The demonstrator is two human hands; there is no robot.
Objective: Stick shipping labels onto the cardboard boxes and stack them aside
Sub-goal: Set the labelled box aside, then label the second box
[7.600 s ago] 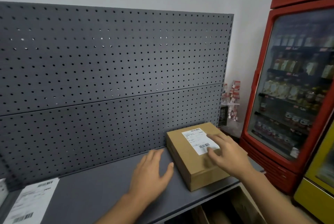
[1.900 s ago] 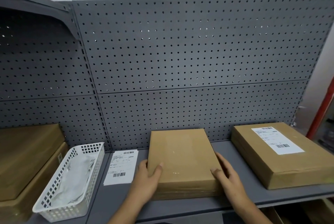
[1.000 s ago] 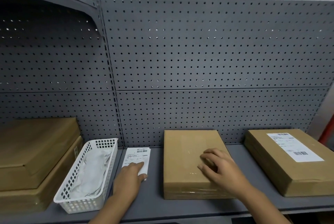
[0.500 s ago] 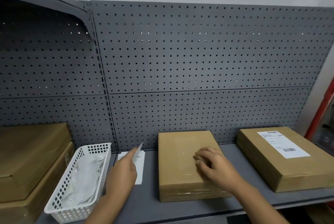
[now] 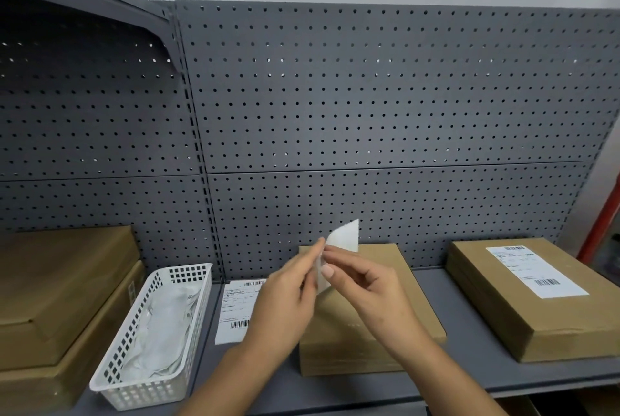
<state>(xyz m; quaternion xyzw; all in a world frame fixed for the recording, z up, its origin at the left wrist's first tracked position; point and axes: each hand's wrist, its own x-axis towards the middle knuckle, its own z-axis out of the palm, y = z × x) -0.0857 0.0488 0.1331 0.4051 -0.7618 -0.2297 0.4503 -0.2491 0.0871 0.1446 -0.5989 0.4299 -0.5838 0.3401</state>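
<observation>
Label (image 5: 345, 235) lifted off shelf (image 5: 469, 331) | left hand (image 5: 285, 301), right hand (image 5: 365, 291) pinch it | pegboard (image 5: 369, 96) behind

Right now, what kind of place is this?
Probably a packing or shipping area: pegboard shelving, a labelled cardboard box, and a shipping label held by the left hand and right hand.

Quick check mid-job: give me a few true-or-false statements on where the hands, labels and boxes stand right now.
1. The left hand and right hand both pinch a white label above the middle box. True.
2. The middle box already carries a label. False: no label shows on it. Only the right box has a stuck label.
3. The white basket sits right of the middle box. False: it sits to the left.
4. A printed label sheet lies flat on the shelf between the basket and the middle box. True.
</observation>
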